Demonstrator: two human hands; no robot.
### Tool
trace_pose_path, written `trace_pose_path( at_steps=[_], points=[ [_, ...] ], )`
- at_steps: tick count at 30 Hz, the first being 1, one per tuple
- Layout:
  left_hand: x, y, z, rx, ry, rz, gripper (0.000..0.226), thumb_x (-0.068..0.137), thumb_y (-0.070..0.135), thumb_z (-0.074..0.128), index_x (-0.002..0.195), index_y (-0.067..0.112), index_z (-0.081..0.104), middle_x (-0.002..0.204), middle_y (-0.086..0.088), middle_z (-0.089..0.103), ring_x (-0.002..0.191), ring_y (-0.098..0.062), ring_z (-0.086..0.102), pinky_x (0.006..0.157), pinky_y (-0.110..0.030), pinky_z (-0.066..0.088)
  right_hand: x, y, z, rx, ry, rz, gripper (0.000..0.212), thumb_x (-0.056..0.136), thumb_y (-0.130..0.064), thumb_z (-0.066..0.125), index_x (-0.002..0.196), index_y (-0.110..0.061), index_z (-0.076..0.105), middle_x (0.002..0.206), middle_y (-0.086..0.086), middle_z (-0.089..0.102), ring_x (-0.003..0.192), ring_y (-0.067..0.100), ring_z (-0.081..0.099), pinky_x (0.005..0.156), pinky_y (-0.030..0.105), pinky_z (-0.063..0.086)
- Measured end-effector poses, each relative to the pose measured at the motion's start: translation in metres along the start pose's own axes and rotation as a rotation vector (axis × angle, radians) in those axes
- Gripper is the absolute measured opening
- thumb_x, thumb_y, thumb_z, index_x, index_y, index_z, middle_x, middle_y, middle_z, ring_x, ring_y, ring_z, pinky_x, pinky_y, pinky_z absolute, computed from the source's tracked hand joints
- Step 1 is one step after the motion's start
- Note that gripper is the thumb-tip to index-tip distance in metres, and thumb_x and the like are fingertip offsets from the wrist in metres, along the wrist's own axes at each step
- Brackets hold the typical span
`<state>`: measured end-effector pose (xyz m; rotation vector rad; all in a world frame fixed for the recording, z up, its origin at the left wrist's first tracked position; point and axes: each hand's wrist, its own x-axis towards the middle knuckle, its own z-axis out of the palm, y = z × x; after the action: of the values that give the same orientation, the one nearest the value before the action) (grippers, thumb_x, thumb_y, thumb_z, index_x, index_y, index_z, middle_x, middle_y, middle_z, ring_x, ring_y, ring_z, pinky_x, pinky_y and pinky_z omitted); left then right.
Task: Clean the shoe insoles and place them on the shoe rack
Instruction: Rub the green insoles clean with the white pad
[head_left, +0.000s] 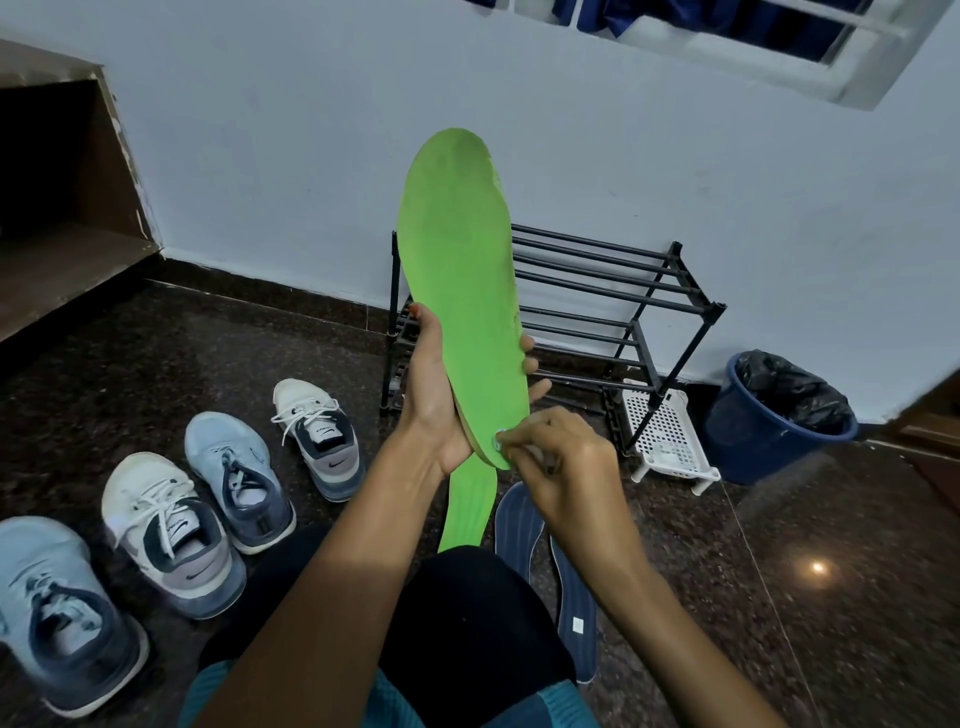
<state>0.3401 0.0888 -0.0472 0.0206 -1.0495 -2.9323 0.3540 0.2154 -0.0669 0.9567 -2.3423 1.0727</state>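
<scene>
Green foam insole (457, 270) is standing upright at centre, the left hand (434, 395) gripping its lower half and the right hand (561, 462) pinching a small pale wipe (500, 440) against its heel: cleaning is, I judge, in hand. The next move is calling for wiping toward the toe, then reaching to the shoe rack (675, 251) at 2 o'clock. Swoosh logos are showing on the white sneakers (332, 452) at 8 o'clock; no writing is legible.

- Black metal-bar shoe rack (613, 291), centre right: top open.
- White perforated plastic basket (667, 436), blue plastic bin (748, 447) crowd its right foot.
- Four sneakers (171, 535) block lower-left floor.
</scene>
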Motion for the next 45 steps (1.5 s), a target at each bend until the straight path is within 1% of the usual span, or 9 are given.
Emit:
trace_pose_path(
  at_steps=[5,10,13,20,25,31,35,40,45],
  points=[
    [-0.001,-0.003,0.002,0.123,0.019,-0.025,0.085,0.091,0.069,0.007,0.097,0.007,0.065,0.082,-0.011,0.069,0.070,-0.021,0.067,0.063,-0.029,0.057,0.021,0.003,0.001,-0.149,0.121,-0.048,0.012,0.079,-0.006,0.061,0.078,0.003,0.068,0.076,0.011,0.058,0.080,0.028,0.058,0.072,0.023,0.042],
    [0.000,-0.004,0.000,0.134,0.028,-0.028,0.082,0.092,0.067,0.008,0.091,0.010,0.067,0.079,-0.008,0.072,0.069,-0.019,0.069,0.061,-0.028,0.057,0.033,0.007,0.004,-0.228,0.162,-0.082,0.012,0.078,-0.005,0.062,0.080,0.004,0.069,0.076,0.012,0.058,0.075,0.029,0.056,0.066,0.025,0.040],
    [0.001,-0.005,0.000,0.149,0.023,-0.038,0.086,0.090,0.069,0.007,0.094,0.007,0.066,0.081,-0.010,0.070,0.072,-0.020,0.067,0.067,-0.030,0.057,0.023,0.009,0.004,-0.197,0.143,-0.105,0.011,0.078,-0.004,0.062,0.081,0.004,0.069,0.076,0.012,0.059,0.080,0.025,0.057,0.079,0.012,0.038],
    [0.001,-0.002,-0.002,0.134,0.021,-0.020,0.085,0.091,0.068,0.006,0.104,0.006,0.063,0.082,-0.013,0.068,0.076,-0.022,0.066,0.068,-0.036,0.058,-0.003,0.006,0.004,-0.107,0.078,-0.108,0.009,0.078,-0.005,0.063,0.081,-0.001,0.070,0.076,0.007,0.061,0.075,0.013,0.048,0.070,0.013,0.035],
    [0.000,-0.004,0.000,0.159,0.027,-0.037,0.085,0.091,0.068,0.007,0.096,0.007,0.066,0.081,-0.012,0.069,0.074,-0.022,0.067,0.069,-0.030,0.057,0.015,0.005,0.002,-0.152,0.113,-0.092,0.012,0.079,-0.006,0.061,0.079,0.003,0.069,0.076,0.010,0.058,0.077,0.023,0.056,0.073,0.018,0.039],
    [0.001,-0.007,-0.001,0.210,0.055,-0.035,0.077,0.093,0.065,0.008,0.100,0.012,0.065,0.082,-0.005,0.074,0.073,-0.017,0.071,0.061,-0.027,0.057,0.033,0.007,0.006,-0.192,0.167,-0.036,0.014,0.079,-0.008,0.060,0.080,0.004,0.069,0.075,0.010,0.057,0.073,0.026,0.054,0.062,0.023,0.037],
    [0.002,-0.006,-0.002,0.194,0.030,-0.045,0.086,0.090,0.070,0.007,0.095,0.007,0.066,0.081,-0.011,0.070,0.073,-0.020,0.068,0.068,-0.029,0.058,0.018,0.007,0.006,-0.131,0.136,-0.058,0.012,0.079,-0.005,0.061,0.084,0.001,0.070,0.076,0.010,0.060,0.079,0.025,0.058,0.079,0.013,0.038],
    [0.004,-0.004,-0.003,0.150,0.006,-0.004,0.086,0.090,0.069,0.008,0.102,0.005,0.064,0.082,-0.014,0.067,0.077,-0.023,0.066,0.086,-0.039,0.050,-0.003,0.003,0.004,-0.069,0.081,-0.058,0.011,0.079,-0.008,0.062,0.085,-0.004,0.071,0.078,0.005,0.060,0.077,0.011,0.050,0.071,0.012,0.037],
    [0.002,-0.004,-0.001,0.147,-0.012,-0.037,0.087,0.089,0.071,0.007,0.099,0.006,0.064,0.080,-0.013,0.067,0.074,-0.022,0.065,0.071,-0.031,0.056,0.010,0.004,0.003,-0.108,0.117,-0.032,0.012,0.080,-0.007,0.061,0.084,0.000,0.070,0.079,0.008,0.058,0.081,0.020,0.056,0.076,0.007,0.035]
  ],
)
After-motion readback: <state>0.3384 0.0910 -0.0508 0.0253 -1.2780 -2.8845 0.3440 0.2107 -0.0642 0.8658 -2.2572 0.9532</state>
